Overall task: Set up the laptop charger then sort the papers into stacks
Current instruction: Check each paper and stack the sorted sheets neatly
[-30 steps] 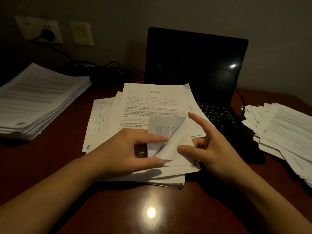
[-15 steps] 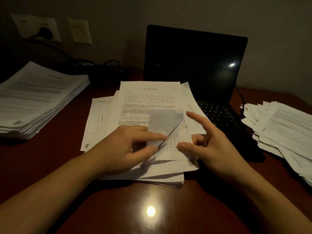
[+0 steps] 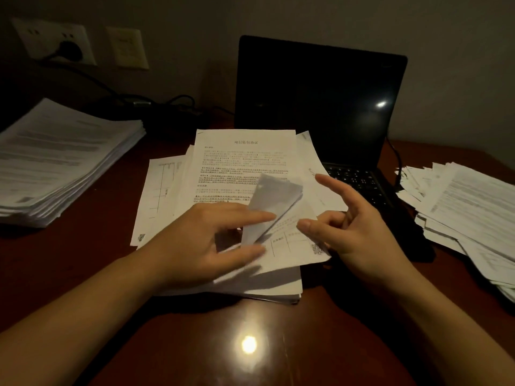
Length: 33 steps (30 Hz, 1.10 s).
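A loose pile of printed papers point(image 3: 245, 162) lies in the middle of the desk, in front of an open black laptop point(image 3: 320, 101) with a dark screen. My left hand point(image 3: 206, 240) pinches the bent-up lower corner of the top sheets point(image 3: 276, 196) between index finger and thumb. Below that corner a sheet with a printed table shows. My right hand point(image 3: 359, 235) hovers at the pile's right edge with index finger and thumb stretched out, holding nothing. A black charger plug point(image 3: 69, 50) sits in the wall socket, and a cable point(image 3: 395, 160) reaches the laptop's right side.
A thick, neat stack of papers point(image 3: 64, 162) lies at the left of the desk. A messier spread of sheets point(image 3: 468, 207) covers the right side. Dark cables point(image 3: 178, 100) run along the wall behind. Bare wood with a lamp reflection point(image 3: 248, 344) is near me.
My left hand has peeled the corner of the top sheets further up and back, baring a lower sheet with a printed table. My right hand stays beside the pile.
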Each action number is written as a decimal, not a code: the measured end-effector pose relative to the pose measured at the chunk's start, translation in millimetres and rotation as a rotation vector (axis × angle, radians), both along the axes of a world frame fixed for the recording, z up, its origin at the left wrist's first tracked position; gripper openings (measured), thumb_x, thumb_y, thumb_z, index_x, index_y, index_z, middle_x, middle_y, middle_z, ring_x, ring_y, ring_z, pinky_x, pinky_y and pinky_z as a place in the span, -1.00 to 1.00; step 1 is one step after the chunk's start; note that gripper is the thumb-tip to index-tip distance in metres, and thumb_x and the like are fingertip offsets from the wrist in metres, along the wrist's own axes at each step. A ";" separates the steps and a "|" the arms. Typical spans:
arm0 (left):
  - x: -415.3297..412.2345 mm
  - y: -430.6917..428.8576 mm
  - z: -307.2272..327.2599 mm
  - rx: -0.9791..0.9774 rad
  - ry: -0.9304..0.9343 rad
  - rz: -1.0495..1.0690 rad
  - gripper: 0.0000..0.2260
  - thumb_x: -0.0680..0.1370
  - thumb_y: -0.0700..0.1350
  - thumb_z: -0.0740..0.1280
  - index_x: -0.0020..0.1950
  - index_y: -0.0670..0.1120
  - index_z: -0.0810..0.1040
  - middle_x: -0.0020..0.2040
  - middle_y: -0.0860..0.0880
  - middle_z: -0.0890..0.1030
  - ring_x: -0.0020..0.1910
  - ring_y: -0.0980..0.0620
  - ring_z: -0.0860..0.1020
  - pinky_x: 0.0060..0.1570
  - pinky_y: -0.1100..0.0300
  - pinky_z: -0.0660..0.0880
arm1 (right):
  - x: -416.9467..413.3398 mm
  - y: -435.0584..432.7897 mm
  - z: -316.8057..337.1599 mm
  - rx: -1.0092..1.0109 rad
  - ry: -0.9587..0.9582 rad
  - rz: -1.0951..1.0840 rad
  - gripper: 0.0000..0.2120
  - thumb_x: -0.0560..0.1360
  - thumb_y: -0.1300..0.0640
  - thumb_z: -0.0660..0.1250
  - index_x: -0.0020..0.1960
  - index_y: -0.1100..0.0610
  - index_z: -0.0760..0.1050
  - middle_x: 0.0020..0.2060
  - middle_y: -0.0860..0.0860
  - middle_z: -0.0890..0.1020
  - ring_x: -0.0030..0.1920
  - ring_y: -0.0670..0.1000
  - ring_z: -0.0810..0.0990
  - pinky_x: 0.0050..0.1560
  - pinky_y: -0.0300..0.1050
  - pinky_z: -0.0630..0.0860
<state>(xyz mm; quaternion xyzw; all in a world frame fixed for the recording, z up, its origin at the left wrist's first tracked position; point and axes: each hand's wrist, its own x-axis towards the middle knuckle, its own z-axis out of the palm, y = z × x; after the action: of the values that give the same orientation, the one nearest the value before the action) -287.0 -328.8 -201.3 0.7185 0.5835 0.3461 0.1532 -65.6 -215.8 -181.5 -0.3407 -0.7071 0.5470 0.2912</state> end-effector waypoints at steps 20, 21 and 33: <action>18.3 -1.9 16.3 -0.275 -0.502 -0.173 -0.18 0.49 -0.21 0.44 0.54 0.32 0.09 0.10 0.04 0.68 0.18 0.05 0.63 0.10 0.21 0.58 | 6.1 13.4 3.6 -0.670 0.278 0.034 -0.54 0.45 -0.15 0.33 0.34 -0.12 0.47 0.15 0.20 0.68 0.09 0.22 0.71 -0.11 0.15 0.69; 17.8 -1.7 14.4 -0.299 -0.480 -0.177 -0.19 0.49 -0.22 0.46 0.53 0.32 0.13 0.15 0.07 0.66 0.21 0.07 0.61 0.12 0.22 0.57 | 7.4 14.4 3.5 -0.664 0.274 0.042 -0.57 0.48 -0.11 0.34 0.33 -0.12 0.48 0.14 0.19 0.69 0.10 0.22 0.70 -0.10 0.15 0.69; -20.7 8.1 18.3 -0.107 -0.506 0.397 -0.59 0.58 -0.09 0.38 0.41 0.14 0.45 0.29 0.15 0.56 0.29 0.20 0.51 0.29 0.14 0.49 | 12.2 21.8 3.2 -0.314 0.097 -0.055 -0.64 0.58 0.37 0.26 0.25 0.01 0.52 -0.02 0.07 0.74 -0.05 0.17 0.74 -0.09 0.16 0.64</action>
<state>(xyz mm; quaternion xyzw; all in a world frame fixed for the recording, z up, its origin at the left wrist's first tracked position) -307.7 -320.8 -183.0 0.4728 0.6728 0.5058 0.2606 -53.4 -194.0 -178.3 -0.3743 -0.5884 0.6584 0.2832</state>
